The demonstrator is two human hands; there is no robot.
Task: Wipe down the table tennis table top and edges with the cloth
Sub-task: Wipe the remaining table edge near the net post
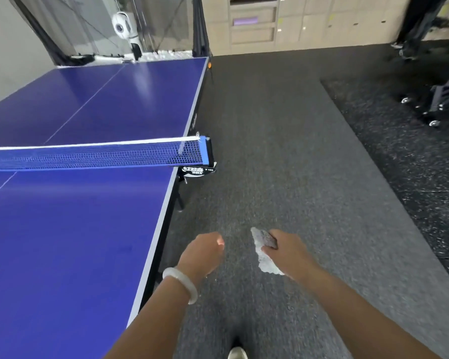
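The blue table tennis table (pixel 88 229) fills the left of the head view, its white-edged right side running from bottom centre up to the far corner. A blue net (pixel 94 155) crosses it, clamped at the right edge by a black post (pixel 200 167). My right hand (pixel 288 251) hangs over the grey floor, right of the table, and grips a crumpled grey cloth (pixel 263 251). My left hand (pixel 204 251), with a white bangle on the wrist, hovers just off the table's right edge, fingers loosely curled and holding nothing.
Grey carpet (pixel 283 151) runs along the table's right side. A white ball robot (pixel 123 25) and a catch net stand at the far end. Wooden lockers (pixel 283 22) line the back wall. Black wheeled equipment (pixel 441 104) sits at the far right. My shoe (pixel 237 353) shows at the bottom.
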